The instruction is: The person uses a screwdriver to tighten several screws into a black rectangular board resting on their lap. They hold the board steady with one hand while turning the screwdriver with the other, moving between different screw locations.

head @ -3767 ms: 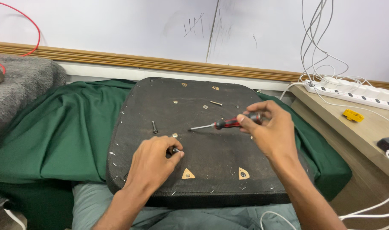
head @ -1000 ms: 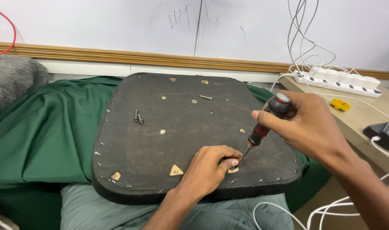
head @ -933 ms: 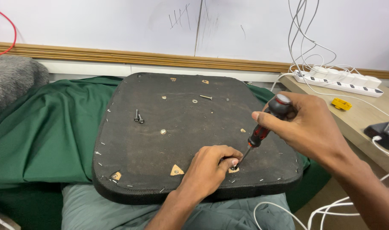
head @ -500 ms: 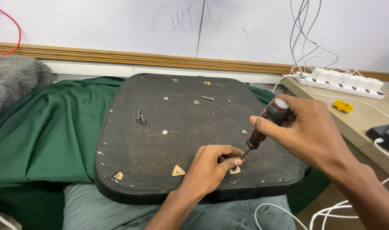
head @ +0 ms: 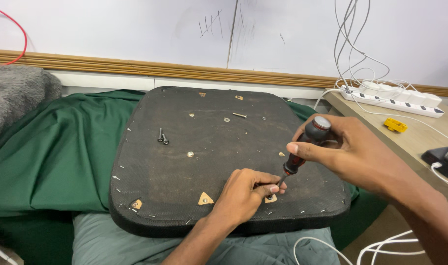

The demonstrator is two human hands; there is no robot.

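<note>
Screwdriving at the near right corner of the seat base (head: 214, 162) is, by the look of it, the step in hand. The black fabric-covered panel lies flat across the person's lap, over a green cloth (head: 57, 152). The right hand (head: 349, 149) is closed around the black-and-red handle of a screwdriver (head: 302, 147), which tilts down and to the left so that its tip meets a screw (head: 269, 197) seated at a small tan triangular patch near the panel's front edge. The left hand (head: 243, 194) rests on the fabric with thumb and forefinger pinched beside the tip, steadying either the shaft or the screw; which of the two cannot be told. Two loose bolts (head: 162, 136) lie together on the panel's left half, a washer (head: 190, 154) sits near its middle, and another bolt (head: 239, 115) lies towards the far edge. A white power strip (head: 395, 100) with cables sits on the wooden shelf at right. Judging from this, turning calls for downward pressure along the tilted shaft, so the tip stays seated in the screw head, with the fingertips kept clear of it.
</note>
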